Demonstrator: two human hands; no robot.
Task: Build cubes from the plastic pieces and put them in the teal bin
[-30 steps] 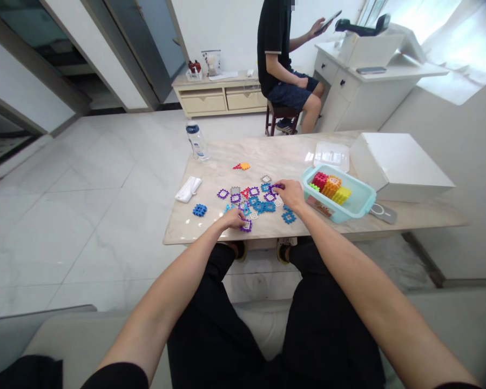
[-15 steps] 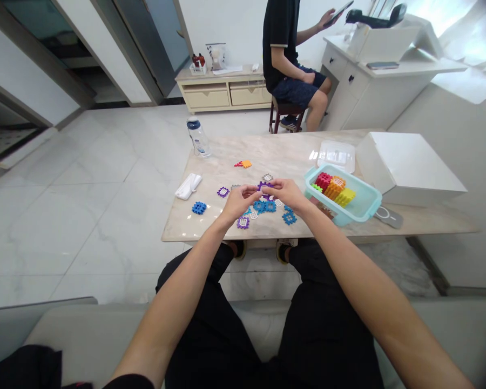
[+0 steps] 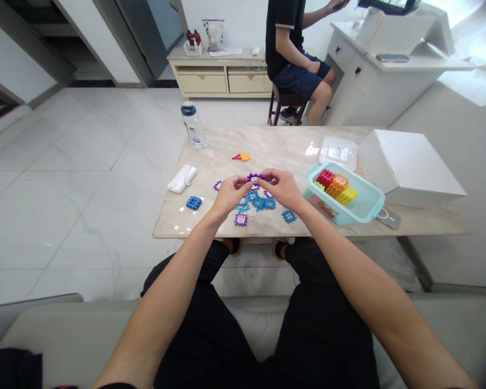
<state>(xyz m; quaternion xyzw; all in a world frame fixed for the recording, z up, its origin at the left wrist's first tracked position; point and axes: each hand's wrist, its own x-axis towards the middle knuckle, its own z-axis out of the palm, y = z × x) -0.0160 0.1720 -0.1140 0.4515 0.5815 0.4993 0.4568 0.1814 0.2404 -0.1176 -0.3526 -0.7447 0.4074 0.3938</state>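
Between my two hands, just above the table, is a purple toothed building tile. My left hand pinches its left side with fingers and thumb. On its right side, my right hand grips it in the same way. Below lie several loose blue tiles, partly hidden by my hands. A purple tile with a white window insert lies near the table's front edge, with a white lattice insert beside it. Another blue tile sits apart to the right, and a stack of dark blue tiles to the left.
An open turquoise bin holding red, orange and yellow tiles stands at the right, by a white box and a clear lid. A water bottle and tissue pack are at the left. A seated person is beyond the table.
My hands have shifted slightly left with the purple tile, which is now tipped more edge-on. The camera view has moved a little. The seated person's raised hand sits higher in the view.
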